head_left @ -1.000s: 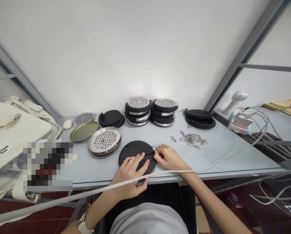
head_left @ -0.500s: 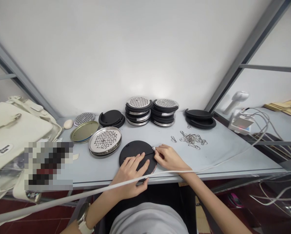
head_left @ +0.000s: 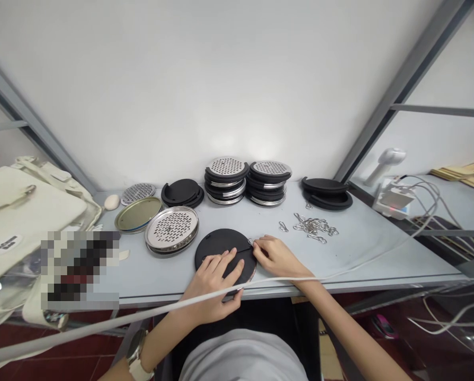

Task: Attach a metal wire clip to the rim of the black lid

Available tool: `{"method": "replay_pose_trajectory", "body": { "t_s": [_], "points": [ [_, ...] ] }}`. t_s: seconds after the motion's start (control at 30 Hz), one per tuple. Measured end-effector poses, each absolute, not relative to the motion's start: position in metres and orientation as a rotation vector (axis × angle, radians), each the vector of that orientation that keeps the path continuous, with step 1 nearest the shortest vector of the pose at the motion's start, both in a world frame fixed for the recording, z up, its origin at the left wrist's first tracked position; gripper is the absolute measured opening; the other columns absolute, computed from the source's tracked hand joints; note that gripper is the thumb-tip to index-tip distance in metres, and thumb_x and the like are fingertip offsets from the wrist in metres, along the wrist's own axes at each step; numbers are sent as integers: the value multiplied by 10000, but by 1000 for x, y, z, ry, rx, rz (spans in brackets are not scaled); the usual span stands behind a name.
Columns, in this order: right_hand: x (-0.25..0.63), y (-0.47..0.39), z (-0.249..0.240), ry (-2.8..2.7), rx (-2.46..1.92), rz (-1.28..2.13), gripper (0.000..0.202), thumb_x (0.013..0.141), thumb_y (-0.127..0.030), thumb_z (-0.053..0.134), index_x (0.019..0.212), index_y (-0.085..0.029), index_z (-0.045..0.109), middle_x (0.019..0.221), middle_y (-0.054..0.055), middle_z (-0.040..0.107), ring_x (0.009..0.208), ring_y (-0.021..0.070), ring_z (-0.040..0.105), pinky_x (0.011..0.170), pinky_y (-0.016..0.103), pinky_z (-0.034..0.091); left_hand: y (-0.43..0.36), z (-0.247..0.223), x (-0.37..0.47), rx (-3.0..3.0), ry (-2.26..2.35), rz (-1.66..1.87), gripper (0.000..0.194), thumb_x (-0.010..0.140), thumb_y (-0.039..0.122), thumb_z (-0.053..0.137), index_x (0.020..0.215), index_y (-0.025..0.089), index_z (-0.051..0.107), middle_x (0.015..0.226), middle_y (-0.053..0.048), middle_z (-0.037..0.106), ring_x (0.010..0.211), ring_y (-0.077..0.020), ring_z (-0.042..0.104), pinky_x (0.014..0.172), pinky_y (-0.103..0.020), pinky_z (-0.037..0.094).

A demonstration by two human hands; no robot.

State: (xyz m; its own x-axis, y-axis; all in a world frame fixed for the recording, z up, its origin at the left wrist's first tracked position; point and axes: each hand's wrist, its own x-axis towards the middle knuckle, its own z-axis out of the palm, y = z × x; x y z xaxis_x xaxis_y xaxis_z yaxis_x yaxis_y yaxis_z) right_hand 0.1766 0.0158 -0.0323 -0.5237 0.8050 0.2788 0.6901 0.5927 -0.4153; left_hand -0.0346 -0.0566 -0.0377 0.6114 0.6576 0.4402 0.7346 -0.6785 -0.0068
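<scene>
A flat black round disc (head_left: 216,244) lies near the front edge of the table, with a slit running in from its right rim. My left hand (head_left: 216,275) steadies it, fingers spread across the top and thumb at the near edge. At the slit's outer end, my right hand (head_left: 269,251) pinches a small wire clip (head_left: 250,242), most of which the fingertips hide. A pile of similar wire clips (head_left: 315,226) lies to the right, with one loose clip (head_left: 283,226) beside it.
Two stacks of metal graters in black holders (head_left: 226,182) (head_left: 269,182) stand against the wall. Black holders (head_left: 326,193) sit at the right, others (head_left: 182,193) at the left. A grater (head_left: 171,228) and gold lid (head_left: 138,212) lie left. A white cable (head_left: 173,306) crosses above my left wrist.
The clip in my right hand has turned slightly at the disc's rim, so its wire loop looks different. My left hand stays in place on the disc.
</scene>
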Motion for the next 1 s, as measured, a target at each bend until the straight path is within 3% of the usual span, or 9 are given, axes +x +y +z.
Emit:
{"method": "replay_pose_trajectory", "body": {
  "t_s": [0.6,1.0],
  "points": [
    [176,13,-29,-2365,-1136,350,313,871,-158,393,568,-201,328,534,-15,445,593,127,433,608,233,331,-57,-36,-35,-2674,-1166,-588,514,844,312,483,1338,171,452,1397,-160,412,1193,-313,455,935,-445,396],
    [176,16,-33,-2394,-1197,378,293,904,-180,369,626,-186,464,621,12,552,603,126,480,626,235,342,-57,-36,-34,-2644,-1153,-624,519,817,307,517,1317,172,478,1383,-163,433,1174,-311,480,920,-443,417]
  ]
}}
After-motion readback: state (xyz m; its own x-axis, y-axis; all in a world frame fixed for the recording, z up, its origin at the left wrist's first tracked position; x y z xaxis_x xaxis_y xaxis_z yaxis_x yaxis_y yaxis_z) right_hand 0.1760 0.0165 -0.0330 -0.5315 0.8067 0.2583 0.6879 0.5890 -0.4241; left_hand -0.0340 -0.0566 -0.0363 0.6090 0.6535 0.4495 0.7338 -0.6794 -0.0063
